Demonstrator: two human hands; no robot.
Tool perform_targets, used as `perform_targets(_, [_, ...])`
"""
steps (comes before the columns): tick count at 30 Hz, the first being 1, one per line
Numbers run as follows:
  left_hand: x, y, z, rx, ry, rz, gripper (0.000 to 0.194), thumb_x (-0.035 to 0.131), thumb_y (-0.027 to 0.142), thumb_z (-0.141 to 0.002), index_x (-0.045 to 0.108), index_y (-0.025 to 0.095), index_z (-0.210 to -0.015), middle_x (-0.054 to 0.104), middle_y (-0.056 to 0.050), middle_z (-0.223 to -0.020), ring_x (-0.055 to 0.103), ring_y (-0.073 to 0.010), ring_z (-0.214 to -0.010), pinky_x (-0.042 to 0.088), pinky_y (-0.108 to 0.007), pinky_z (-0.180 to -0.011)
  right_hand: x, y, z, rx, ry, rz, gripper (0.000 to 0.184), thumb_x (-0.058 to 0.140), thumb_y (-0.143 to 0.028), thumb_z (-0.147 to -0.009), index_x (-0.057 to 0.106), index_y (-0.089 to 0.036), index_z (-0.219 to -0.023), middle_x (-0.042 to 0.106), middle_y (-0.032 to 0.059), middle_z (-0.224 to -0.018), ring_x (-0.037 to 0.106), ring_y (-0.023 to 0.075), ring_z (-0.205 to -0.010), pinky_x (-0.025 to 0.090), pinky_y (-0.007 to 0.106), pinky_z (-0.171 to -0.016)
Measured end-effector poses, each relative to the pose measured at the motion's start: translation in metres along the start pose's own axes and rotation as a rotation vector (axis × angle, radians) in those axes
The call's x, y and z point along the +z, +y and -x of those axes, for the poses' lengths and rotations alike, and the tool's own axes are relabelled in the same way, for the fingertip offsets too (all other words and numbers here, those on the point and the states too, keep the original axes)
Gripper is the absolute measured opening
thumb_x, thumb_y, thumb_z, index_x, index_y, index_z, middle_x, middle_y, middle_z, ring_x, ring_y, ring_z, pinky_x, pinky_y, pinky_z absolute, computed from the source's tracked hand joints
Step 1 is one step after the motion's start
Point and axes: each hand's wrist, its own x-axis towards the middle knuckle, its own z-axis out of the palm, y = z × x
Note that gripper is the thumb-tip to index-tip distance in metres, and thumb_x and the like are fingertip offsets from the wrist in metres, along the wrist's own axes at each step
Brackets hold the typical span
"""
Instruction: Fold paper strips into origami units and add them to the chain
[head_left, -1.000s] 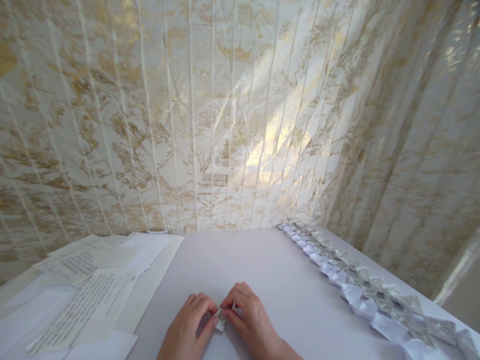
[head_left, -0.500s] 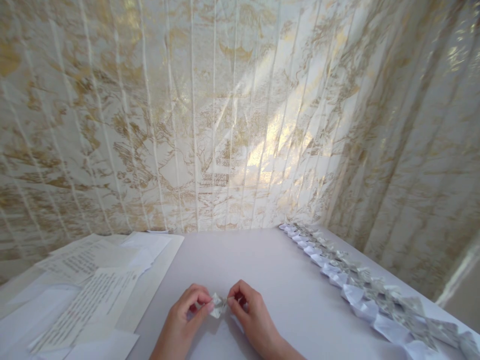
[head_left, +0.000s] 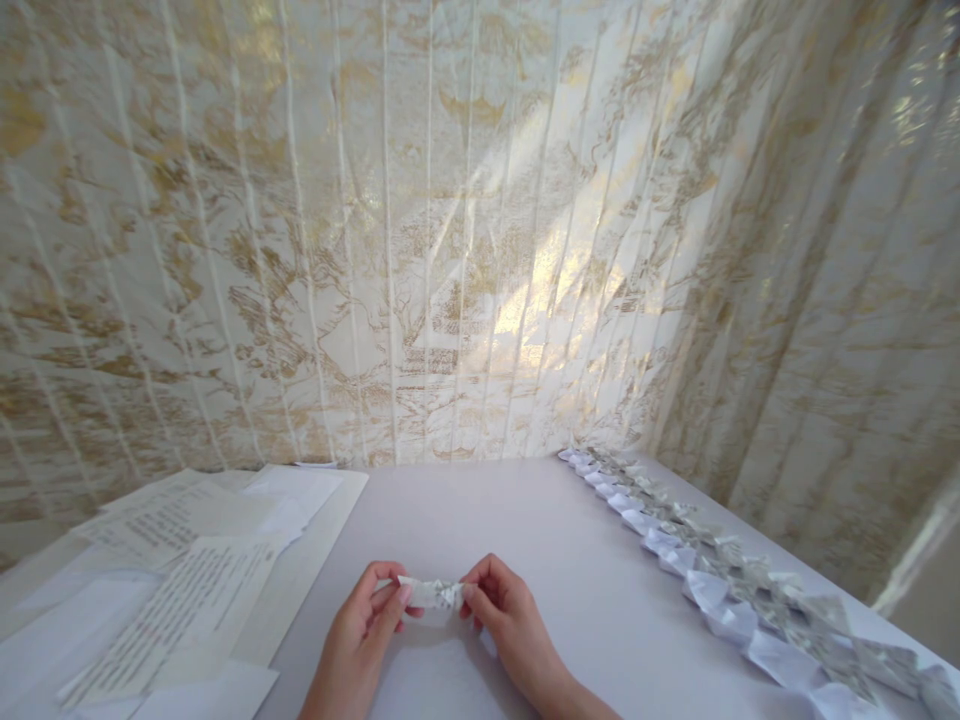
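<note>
Between my hands is a small folded piece of paper (head_left: pixel 436 595), whitish with grey printed marks, stretched sideways just above the table (head_left: pixel 450 510). My left hand (head_left: pixel 366 618) pinches its left end between thumb and fingers. At the other end, my right hand (head_left: pixel 504 612) grips it the same way, thumb toward me. The paper's middle looks creased and bunched. Both of its ends are partly covered by my fingertips.
Printed and blank paper sheets (head_left: pixel 180 600) lie overlapped on the left. Along the right edge run rows of folded paper pieces (head_left: pixel 720 605), some white, some grey-printed. A white and gold patterned curtain (head_left: pixel 420 250) hangs behind the table.
My hands have moved slightly apart. The folded paper, a compact crumpled shape before, now shows as a longer strip between them.
</note>
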Motion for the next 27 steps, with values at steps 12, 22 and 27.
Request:
perform_targets(12, [0.006, 0.002, 0.003, -0.031, -0.221, 0.064, 0.038, 0.063, 0.048, -0.082, 0.05, 0.02, -0.104, 0.075, -0.006, -0.093, 0.066, -0.0206, -0.087, 0.044, -0.029, -0.08, 0.0, -0.007, 0.005, -0.059, -0.046, 0.067, 0.006, 0.057, -0.02, -0.081, 0.055, -0.018, -0.076, 0.056, -0.0029, -0.065, 0.051, 0.0135, -0.063, 0.037, 0.025, -0.062])
perform_targets(22, [0.006, -0.002, 0.005, -0.024, -0.116, -0.047, 0.041, 0.068, 0.054, -0.075, 0.057, 0.019, -0.095, 0.056, 0.007, -0.062, 0.05, -0.0121, -0.058, 0.037, -0.023, -0.057, 0.001, -0.013, 0.012, -0.172, -0.072, 0.277, 0.01, 0.052, -0.011, -0.08, 0.055, -0.019, -0.075, 0.054, -0.0039, -0.067, 0.05, 0.0129, -0.064, 0.038, 0.023, -0.063])
perform_targets(27, [0.002, 0.0, 0.004, -0.053, -0.08, -0.091, 0.045, 0.063, 0.06, -0.075, 0.057, 0.019, -0.091, 0.056, 0.006, -0.059, 0.05, -0.0136, -0.058, 0.036, -0.023, -0.056, 0.001, -0.016, 0.011, -0.173, -0.031, 0.278, 0.007, 0.053, -0.017, -0.083, 0.056, -0.019, -0.077, 0.056, -0.0019, -0.07, 0.051, 0.0141, -0.066, 0.04, 0.025, -0.065])
